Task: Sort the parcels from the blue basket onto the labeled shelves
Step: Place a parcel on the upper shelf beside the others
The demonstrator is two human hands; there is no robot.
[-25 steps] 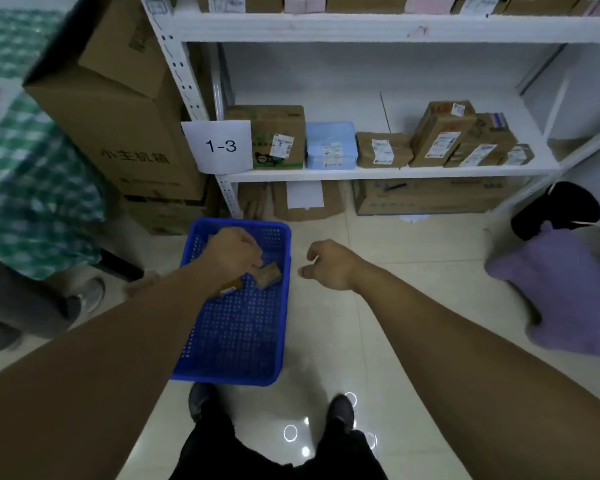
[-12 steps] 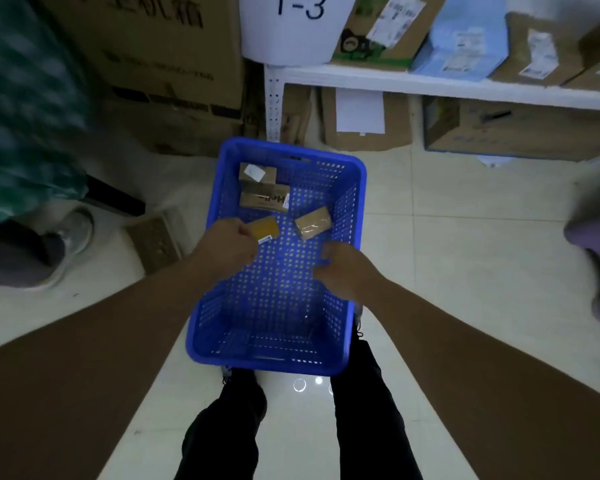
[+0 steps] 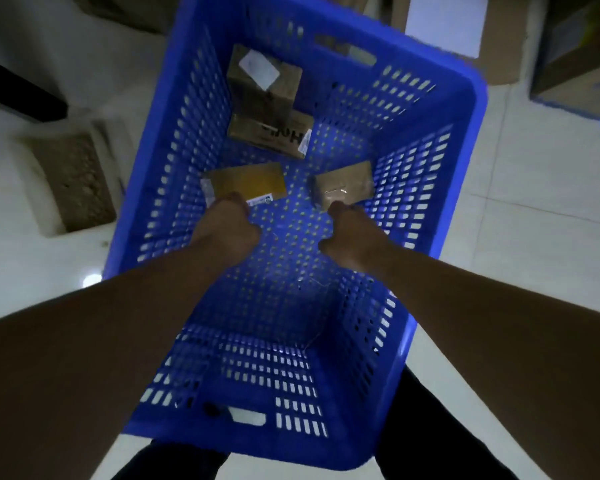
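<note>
Basket (image 3: 476, 109) on floor, four parcels inside. Left grip (image 3: 227, 226) curls onto the near edge of the yellow parcel (image 3: 248, 183) by the left wall, apparently holding it. Right grip (image 3: 352, 233) meets the taped parcel (image 3: 343, 183) by the right wall; fingers hidden, closure unclear. Probably picking two per trip. Far boxes (image 3: 267, 95) wait.

The blue basket (image 3: 413, 168) holds four parcels. At its far end, a white-labeled box (image 3: 264, 81) rests on a printed carton (image 3: 271, 135). Nearer, a yellow parcel (image 3: 248, 183) and a taped parcel (image 3: 343, 187) lie apart.
</note>
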